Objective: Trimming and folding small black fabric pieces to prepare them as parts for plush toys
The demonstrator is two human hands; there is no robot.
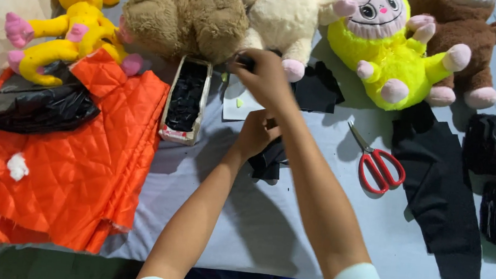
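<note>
Far left of the hands lies quilted orange fabric [76, 165], and a narrow box of black pieces [186, 99] sits just left of them. The left hand [254, 135] is clamped on a black cloth piece [269, 163] hanging beneath it. Above it, the right hand [264, 77] pinches a small black piece [244, 62] by the tan plush bear [184, 12]. Red-handled scissors [379, 161] lie to the right.
</note>
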